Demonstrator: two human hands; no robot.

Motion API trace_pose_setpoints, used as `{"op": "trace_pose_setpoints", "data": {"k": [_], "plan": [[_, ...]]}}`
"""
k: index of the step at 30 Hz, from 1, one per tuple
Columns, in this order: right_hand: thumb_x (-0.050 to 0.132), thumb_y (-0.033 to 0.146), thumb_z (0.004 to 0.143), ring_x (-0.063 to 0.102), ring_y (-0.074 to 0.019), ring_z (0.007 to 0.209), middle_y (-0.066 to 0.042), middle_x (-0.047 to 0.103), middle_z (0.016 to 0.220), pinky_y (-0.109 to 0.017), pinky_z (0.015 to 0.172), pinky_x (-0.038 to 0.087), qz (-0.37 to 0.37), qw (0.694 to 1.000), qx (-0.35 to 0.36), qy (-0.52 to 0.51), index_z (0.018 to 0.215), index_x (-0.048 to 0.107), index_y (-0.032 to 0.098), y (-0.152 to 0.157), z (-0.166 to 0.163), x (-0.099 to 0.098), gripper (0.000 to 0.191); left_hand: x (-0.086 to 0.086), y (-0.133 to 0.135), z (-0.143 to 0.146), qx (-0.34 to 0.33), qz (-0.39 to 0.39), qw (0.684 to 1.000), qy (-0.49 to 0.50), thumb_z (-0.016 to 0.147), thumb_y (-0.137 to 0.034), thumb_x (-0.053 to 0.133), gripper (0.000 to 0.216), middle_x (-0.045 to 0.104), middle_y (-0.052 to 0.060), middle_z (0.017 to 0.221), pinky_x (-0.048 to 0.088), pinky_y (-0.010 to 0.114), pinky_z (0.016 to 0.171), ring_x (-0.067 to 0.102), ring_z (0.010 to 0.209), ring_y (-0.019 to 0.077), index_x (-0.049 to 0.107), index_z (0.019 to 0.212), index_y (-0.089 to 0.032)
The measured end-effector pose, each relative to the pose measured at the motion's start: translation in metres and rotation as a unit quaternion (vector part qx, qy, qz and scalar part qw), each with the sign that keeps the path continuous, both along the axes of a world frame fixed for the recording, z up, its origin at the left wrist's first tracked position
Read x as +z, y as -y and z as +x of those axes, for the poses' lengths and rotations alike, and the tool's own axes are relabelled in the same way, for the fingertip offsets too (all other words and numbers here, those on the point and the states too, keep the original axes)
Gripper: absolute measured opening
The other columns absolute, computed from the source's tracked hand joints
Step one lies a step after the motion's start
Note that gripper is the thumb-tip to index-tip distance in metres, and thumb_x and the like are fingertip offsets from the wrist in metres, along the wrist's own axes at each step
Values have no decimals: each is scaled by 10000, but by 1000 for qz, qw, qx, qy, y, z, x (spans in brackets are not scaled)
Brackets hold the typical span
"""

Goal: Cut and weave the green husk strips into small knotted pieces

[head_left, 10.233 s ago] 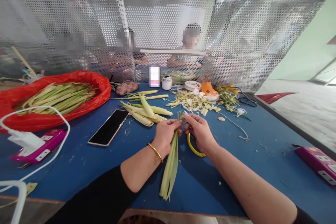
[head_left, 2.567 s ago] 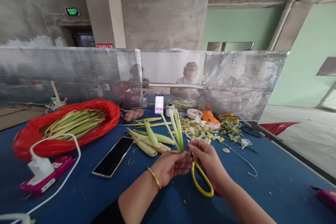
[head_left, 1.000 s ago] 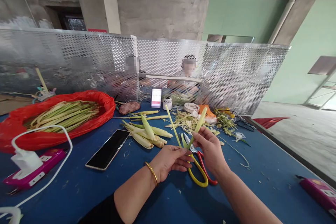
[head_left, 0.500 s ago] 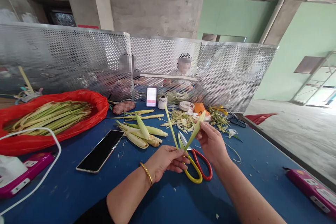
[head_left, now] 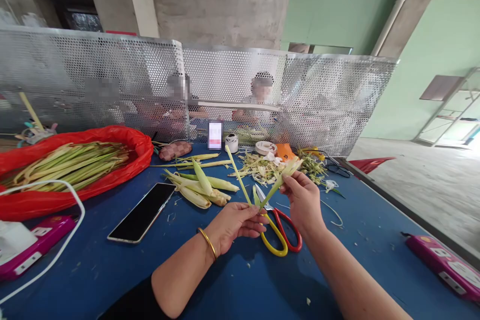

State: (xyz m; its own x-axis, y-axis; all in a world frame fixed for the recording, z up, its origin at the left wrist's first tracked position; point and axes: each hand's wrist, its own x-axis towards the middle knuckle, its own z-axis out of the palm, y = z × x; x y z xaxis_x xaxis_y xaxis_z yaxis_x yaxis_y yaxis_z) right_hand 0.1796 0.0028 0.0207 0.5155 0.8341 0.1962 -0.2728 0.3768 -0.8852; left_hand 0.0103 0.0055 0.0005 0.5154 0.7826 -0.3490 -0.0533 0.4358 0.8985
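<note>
My left hand (head_left: 240,222) pinches the lower ends of a thin pale green stalk (head_left: 239,175) and a corn husk (head_left: 274,188) that spread apart in a V. Higher up, the husk's pale, loosened top is between the thumb and fingers of my right hand (head_left: 303,200). Scissors with one yellow and one red handle (head_left: 279,249) lie on the blue table just behind and below the hands, blades pointing away. Left of them rests a small heap of corn husks (head_left: 221,185). Several thin stalks (head_left: 202,164) lie behind that heap.
A red plastic bag (head_left: 144,147) holds long green leaves at the left. A black-screened phone (head_left: 142,212), purple power strips (head_left: 446,265), husk scraps (head_left: 258,167) and a tape roll (head_left: 265,148) lie around. Behind a perforated metal screen (head_left: 232,80) sit other people.
The husk's top has fanned out and looks looser in my right hand, which has shifted slightly right. My left hand keeps its pinch. The whole view has moved a little.
</note>
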Motion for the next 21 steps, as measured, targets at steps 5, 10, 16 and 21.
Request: {"op": "trace_pose_setpoints", "data": {"k": [5, 10, 16, 21], "plan": [[771, 311, 666, 515, -94, 470, 63, 537, 561, -242, 490, 433, 0, 996, -50, 71, 721, 567, 186, 2, -2, 1, 246, 3, 1, 1, 3, 23, 999, -23, 864, -332, 607, 272, 742, 128, 876, 524, 201, 594, 671, 640, 122, 716, 911, -87], [787, 339, 643, 533, -107, 465, 54, 564, 559, -260, 493, 444, 0, 998, -39, 47, 715, 546, 188, 0, -2, -1, 293, 3, 4, 1, -1, 4, 1000, -21, 871, -316, 597, 259, 742, 122, 867, 523, 207, 603, 672, 636, 121, 714, 909, -88], [765, 354, 686, 466, -87, 459, 79, 490, 521, -239, 481, 394, 10, 988, -89, 126, 680, 504, 204, 2, -3, 1, 300, -3, 0, 0, 0, -36, 999, 15, 845, -356, 634, 287, 739, 125, 880, 532, 224, 634, 694, 703, 152, 713, 907, -87], [681, 426, 780, 615, -144, 542, 5, 647, 674, -288, 553, 495, 35, 979, -66, 191, 762, 469, 227, 11, -10, 5, 292, -1, -2, 0, 33, -64, 996, 43, 869, -322, 607, 255, 739, 114, 874, 525, 209, 621, 687, 690, 136, 710, 905, -91]]}}
